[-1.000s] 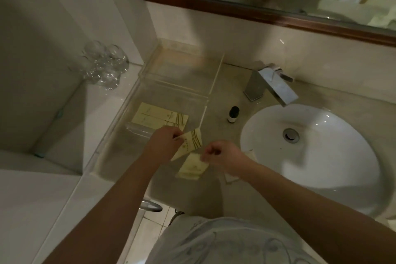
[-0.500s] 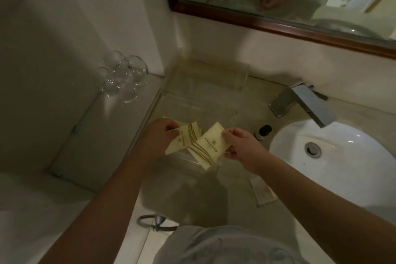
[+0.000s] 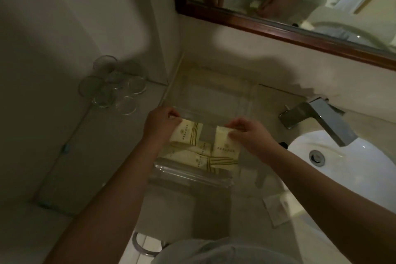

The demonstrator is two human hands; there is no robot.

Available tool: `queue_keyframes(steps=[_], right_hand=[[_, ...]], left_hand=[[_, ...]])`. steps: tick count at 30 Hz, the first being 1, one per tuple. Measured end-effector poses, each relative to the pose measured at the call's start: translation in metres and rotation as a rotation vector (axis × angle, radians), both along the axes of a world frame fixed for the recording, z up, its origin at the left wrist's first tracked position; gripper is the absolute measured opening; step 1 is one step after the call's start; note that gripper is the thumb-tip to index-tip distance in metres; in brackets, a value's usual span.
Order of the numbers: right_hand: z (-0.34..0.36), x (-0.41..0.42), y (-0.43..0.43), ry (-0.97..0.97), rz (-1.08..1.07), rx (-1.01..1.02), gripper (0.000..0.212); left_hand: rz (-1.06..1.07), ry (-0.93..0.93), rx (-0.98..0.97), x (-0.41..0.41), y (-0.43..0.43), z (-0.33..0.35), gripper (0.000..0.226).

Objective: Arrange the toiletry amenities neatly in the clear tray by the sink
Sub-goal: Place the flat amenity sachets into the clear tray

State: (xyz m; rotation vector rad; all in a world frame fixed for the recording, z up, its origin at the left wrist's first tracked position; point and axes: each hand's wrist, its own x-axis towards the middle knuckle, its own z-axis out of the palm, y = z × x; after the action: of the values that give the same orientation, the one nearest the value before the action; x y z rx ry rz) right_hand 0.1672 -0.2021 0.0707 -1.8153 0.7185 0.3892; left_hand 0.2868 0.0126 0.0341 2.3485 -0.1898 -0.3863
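Note:
A clear tray (image 3: 188, 174) stands on the counter left of the sink. Flat cream amenity boxes (image 3: 199, 157) with gold stripes lie on its floor. My left hand (image 3: 159, 123) pinches one cream packet (image 3: 187, 133) by its upper corner, over the tray's left part. My right hand (image 3: 249, 135) grips a second cream packet (image 3: 224, 146) over the tray's right part. The two packets are apart, side by side. A pale wrapped item (image 3: 277, 210) lies on the counter beside the basin.
Several upturned glasses (image 3: 113, 90) stand on a ledge to the left. A chrome faucet (image 3: 319, 118) reaches over the white sink (image 3: 353, 169) on the right. A small dark-capped bottle (image 3: 284, 145) peeks from behind my right wrist. A framed mirror (image 3: 278, 28) hangs above.
Both hands have moved forward and down into the tray with their packets, which now sit apart instead of overlapping. The camera has shifted, so the tray sits more centrally.

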Motion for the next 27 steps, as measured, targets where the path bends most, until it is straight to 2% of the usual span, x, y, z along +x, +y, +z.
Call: queue_keyframes(steps=[4,9,11,13,15,19,27], right_hand=[[0.007,0.025,0.007,-0.076,0.544,-0.527,0.026],[-0.005,0.045,0.026,-0.101,0.908,-0.75,0.036],[-0.009,0.038,0.032,-0.202,0.898,-0.854,0.046],[-0.013,0.021,0.034,-0.256,0.806,-0.902,0.049],[-0.023,0.001,0.034,-0.209,0.763,-0.894,0.049],[-0.044,-0.027,0.039,-0.074,0.823,-0.846,0.055],[-0.06,-0.035,0.05,-0.019,0.799,-0.758,0.064]], left_hand=[[0.036,-0.05,0.019,0.0,-0.011,-0.01,0.006],[0.058,-0.274,0.168,-0.004,-0.012,-0.023,0.022],[0.006,-0.341,0.188,-0.013,-0.01,-0.022,0.017],[-0.143,-0.352,0.157,-0.026,-0.004,-0.023,0.019],[-0.284,-0.323,0.158,-0.044,0.004,-0.03,0.028],[-0.403,-0.168,0.317,-0.072,0.01,-0.042,0.037],[-0.509,-0.183,0.44,-0.078,0.011,-0.049,0.059]])
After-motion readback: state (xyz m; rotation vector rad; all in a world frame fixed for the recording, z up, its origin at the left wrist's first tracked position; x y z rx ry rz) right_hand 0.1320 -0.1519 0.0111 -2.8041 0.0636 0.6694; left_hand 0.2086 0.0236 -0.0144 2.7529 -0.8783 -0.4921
